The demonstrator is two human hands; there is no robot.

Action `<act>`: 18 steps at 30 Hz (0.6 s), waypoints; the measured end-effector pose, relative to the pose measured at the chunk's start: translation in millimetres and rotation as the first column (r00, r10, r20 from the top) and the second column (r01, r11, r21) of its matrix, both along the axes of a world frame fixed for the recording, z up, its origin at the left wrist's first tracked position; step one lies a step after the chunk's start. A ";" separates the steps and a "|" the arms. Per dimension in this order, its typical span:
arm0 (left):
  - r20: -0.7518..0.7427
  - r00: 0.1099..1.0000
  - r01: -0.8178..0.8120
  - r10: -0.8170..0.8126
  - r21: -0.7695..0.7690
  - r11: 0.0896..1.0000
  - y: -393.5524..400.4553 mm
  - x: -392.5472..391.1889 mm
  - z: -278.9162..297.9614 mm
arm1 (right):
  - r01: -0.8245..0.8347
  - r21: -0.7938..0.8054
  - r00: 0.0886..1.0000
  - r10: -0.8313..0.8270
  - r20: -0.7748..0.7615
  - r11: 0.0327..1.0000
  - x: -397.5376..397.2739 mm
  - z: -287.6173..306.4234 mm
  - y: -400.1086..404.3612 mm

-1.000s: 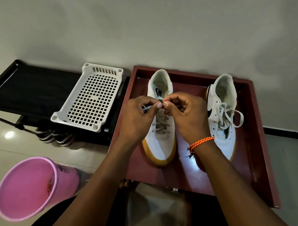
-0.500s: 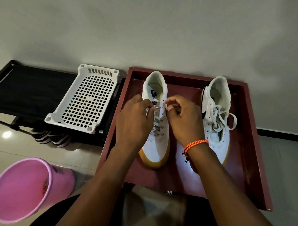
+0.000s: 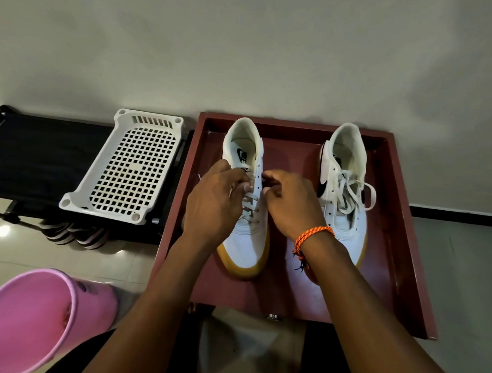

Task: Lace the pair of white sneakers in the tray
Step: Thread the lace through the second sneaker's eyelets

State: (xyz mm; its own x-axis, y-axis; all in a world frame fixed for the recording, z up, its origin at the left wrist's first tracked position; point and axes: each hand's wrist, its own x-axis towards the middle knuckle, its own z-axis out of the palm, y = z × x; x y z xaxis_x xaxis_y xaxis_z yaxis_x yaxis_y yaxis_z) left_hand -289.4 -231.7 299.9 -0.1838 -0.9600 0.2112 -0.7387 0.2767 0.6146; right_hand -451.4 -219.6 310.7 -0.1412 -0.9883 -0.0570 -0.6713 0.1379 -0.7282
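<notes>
At the lower left of the frame I see a pink bucket [image 3: 33, 321]. Centre frame, my left hand [image 3: 210, 201] and right hand [image 3: 290, 203] each pinch the lace [image 3: 251, 205] over the left sneaker [image 3: 245, 242], white with a gum sole, half laced. Right of it, the right sneaker [image 3: 343, 218] is laced and tied; both lie in the maroon tray [image 3: 400, 249].

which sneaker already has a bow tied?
The right-hand sneaker, nearer the tray's right wall: its laces end in a looped bow. The left-hand sneaker, under both hands, has upper eyelets empty.
</notes>
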 end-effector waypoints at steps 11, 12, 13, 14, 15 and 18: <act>0.036 0.999 -0.003 0.002 0.045 0.999 -0.3 0.5 -3.2 | -0.048 -0.027 0.998 0.047 -0.036 0.998 -1.5 -0.6 0.8; 0.054 0.999 -0.011 0.008 0.050 0.999 0.7 -0.4 -2.6 | -0.051 -0.026 0.998 0.050 -0.045 0.998 -0.8 -1.5 0.4; 0.067 0.998 -0.012 0.009 0.054 0.998 1.8 -1.8 -2.6 | -0.059 -0.027 0.997 0.057 -0.059 0.998 0.0 -2.8 0.3; 0.073 0.997 -0.014 0.010 0.056 0.998 2.6 -3.3 -2.9 | -0.064 -0.025 0.995 0.062 -0.075 0.998 1.0 -3.7 0.2; 0.067 0.998 -0.020 0.016 0.060 0.998 2.9 -4.9 -3.2 | -0.063 -0.023 0.995 0.061 -0.084 0.998 1.8 -4.4 0.1; 0.008 0.999 -0.054 0.053 0.079 0.995 3.0 -7.7 -4.3 | -0.056 -0.006 0.996 0.055 -0.076 0.998 1.9 -4.0 0.4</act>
State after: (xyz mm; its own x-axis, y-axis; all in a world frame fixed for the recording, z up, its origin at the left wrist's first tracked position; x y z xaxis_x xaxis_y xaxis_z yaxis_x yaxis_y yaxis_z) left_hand -297.1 -228.7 295.6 -0.1327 -0.9821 0.1336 -0.7550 0.1875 0.6283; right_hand -449.5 -219.2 306.7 -0.0897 -0.9952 -0.0403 -0.7309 0.0932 -0.6761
